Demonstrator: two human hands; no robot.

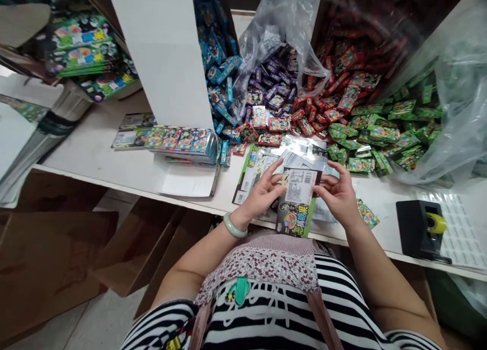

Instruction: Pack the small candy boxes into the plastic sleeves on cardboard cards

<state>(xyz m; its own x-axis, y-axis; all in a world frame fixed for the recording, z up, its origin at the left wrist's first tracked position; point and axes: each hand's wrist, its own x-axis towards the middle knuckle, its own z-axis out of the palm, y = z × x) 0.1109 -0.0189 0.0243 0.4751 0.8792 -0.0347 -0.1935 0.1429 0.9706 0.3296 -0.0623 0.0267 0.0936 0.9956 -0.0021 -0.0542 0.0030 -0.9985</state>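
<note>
My left hand (262,190) and my right hand (338,193) both pinch a clear plastic packet with a printed card (299,198) at the table's front edge. The card is green and black with a white barcode label near its top. My left hand grips the packet's left upper edge, and my right hand grips its right edge. Under the packet lies a loose stack of similar clear packets and cards (266,162). A pale green bangle (234,227) sits on my left wrist.
Heaps of small boxes cover the back of the white table (125,167): blue (220,81), purple in a clear bag (274,86), red (335,86), green (388,132). A filled display pack (182,139) leans on a white card. A black tape dispenser (422,228) stands right. Cardboard boxes (53,248) lie below.
</note>
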